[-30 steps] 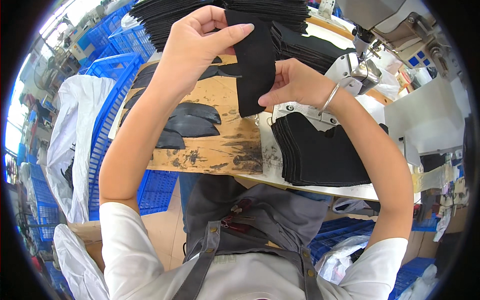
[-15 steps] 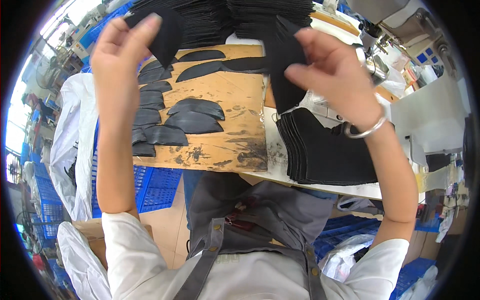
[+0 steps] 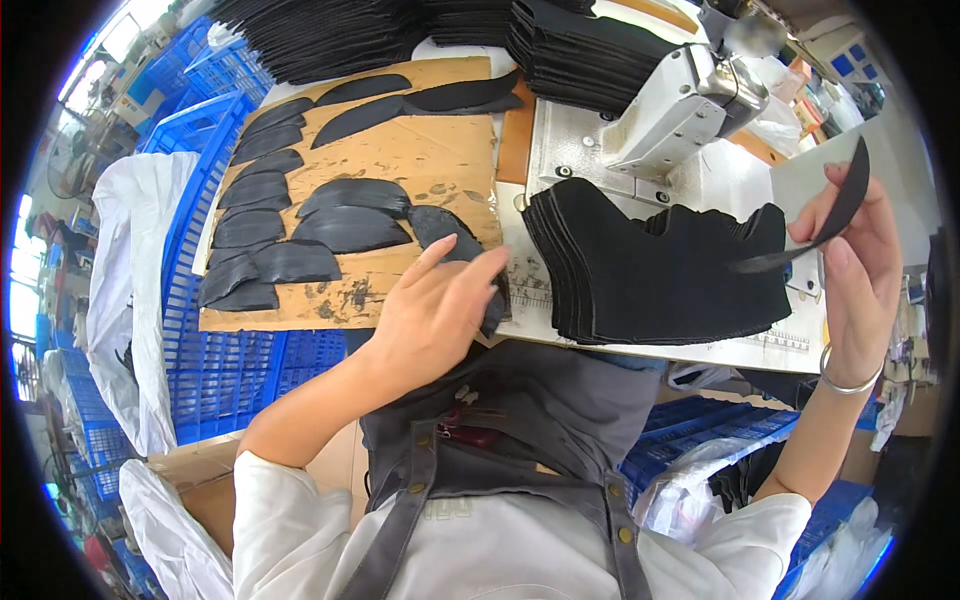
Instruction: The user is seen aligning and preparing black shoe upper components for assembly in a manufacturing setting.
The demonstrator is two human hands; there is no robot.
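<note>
My left hand (image 3: 435, 310) is over the right edge of a cardboard-brown board (image 3: 440, 170), fingers spread. Under and beside its fingertips lies a dark curved piece (image 3: 445, 228), partly hidden by the hand. My right hand (image 3: 865, 270) is raised at the right, its thumb and fingers pinching a thin black crescent-shaped piece (image 3: 840, 215). The crescent's lower tip reaches over a stack of black cut fabric pieces (image 3: 670, 270) on the white work surface. More black half-moon pieces (image 3: 352, 230) lie on the board, several overlapping in a column along its left side.
Beyond the fabric stack stands a white sewing machine (image 3: 670, 110). Tall piles of black pieces (image 3: 320, 35) line the back. A blue plastic basket (image 3: 225, 370) and white sacking (image 3: 130, 300) are at the left. Below the table's right side is another blue basket (image 3: 690, 440).
My left hand has come down from the far left to the board's right edge, and the piece it held is out of its grip. My right hand has moved right and nearer, holding a crescent piece.
</note>
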